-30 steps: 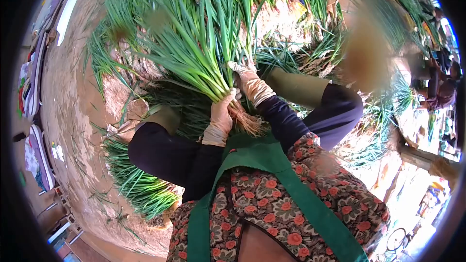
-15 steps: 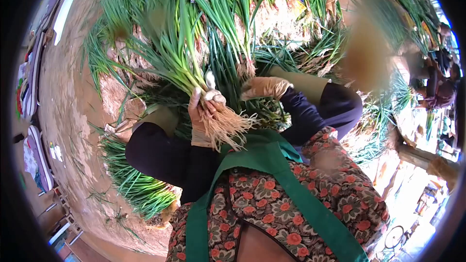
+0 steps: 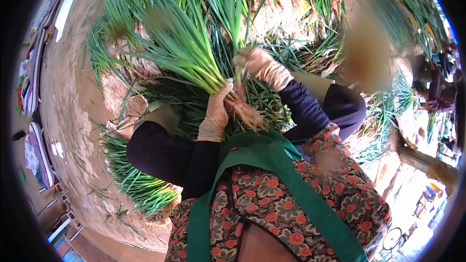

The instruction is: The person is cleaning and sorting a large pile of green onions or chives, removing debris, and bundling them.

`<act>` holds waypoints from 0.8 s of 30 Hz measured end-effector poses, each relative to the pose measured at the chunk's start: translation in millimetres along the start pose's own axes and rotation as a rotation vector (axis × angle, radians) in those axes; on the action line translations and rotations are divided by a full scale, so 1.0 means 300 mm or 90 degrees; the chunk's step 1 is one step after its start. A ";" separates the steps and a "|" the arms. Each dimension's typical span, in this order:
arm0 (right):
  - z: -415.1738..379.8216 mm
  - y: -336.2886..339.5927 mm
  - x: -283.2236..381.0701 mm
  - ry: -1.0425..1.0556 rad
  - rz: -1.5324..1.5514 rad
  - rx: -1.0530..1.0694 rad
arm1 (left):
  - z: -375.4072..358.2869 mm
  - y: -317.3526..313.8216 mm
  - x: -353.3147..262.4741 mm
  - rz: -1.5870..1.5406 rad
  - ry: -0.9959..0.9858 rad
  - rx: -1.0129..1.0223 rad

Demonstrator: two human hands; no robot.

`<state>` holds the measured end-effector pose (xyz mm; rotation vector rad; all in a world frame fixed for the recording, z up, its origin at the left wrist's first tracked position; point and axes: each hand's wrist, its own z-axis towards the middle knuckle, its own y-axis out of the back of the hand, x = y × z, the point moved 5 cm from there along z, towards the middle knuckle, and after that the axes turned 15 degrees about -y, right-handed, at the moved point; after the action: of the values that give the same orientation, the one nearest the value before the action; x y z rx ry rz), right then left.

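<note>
My left hand (image 3: 217, 111), in a pale glove, is closed around a bunch of green onions (image 3: 201, 65). The leaves fan out to the upper left, and the stringy roots (image 3: 247, 115) hang to the right of the fist. My right hand (image 3: 257, 66), also gloved, is raised just right of the bunch. Its fingers are curled at the lower part of more green stalks (image 3: 237, 24); the fingertips are blurred.
A large heap of green onions (image 3: 279, 19) with pale roots spreads in front. Another pile (image 3: 141, 179) lies at the lower left on the dirt floor (image 3: 68, 131). A person (image 3: 439, 92) is at the far right.
My right hand has moved up and left onto stalks. The bunch in my left hand has tilted further left, and my left wrist has shifted right.
</note>
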<state>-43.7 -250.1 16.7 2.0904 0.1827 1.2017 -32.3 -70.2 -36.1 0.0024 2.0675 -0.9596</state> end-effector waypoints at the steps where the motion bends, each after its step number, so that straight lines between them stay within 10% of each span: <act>1: -0.007 -0.075 -0.020 0.110 -0.047 0.007 | 0.001 -0.014 0.003 0.051 0.007 0.014; 2: -0.021 -0.150 -0.036 0.221 -0.094 0.014 | 0.000 -0.028 0.003 0.101 0.012 0.027; 3: -0.055 -0.163 -0.040 -0.142 0.358 0.225 | -0.001 -0.025 0.002 0.096 0.014 0.024; 7: -0.056 -0.202 -0.201 -0.338 0.744 0.124 | -0.034 -0.053 -0.035 -0.052 -0.021 -0.009; 10: -0.135 -0.201 -0.294 -0.174 0.637 0.148 | -0.033 -0.022 -0.035 -0.126 -0.026 -0.006; 12: -0.243 -0.292 -0.327 -0.350 0.766 0.453 | -0.020 -0.002 -0.009 -0.128 -0.014 0.003; 17: -0.216 -0.316 -0.221 -0.298 1.045 0.266 | -0.006 0.002 0.012 -0.105 -0.006 0.054; 21: -0.111 -0.305 -0.138 -0.022 0.113 0.055 | -0.071 -0.108 -0.130 -0.146 -0.063 0.063; 24: -0.187 -0.433 -0.411 0.204 -0.375 0.295 | -0.097 -0.162 -0.269 -0.322 -0.046 0.185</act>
<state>-129.7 -180.2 -134.9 1.9710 1.2326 1.1762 -15.5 -60.6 60.6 -0.4138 1.8775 -1.5366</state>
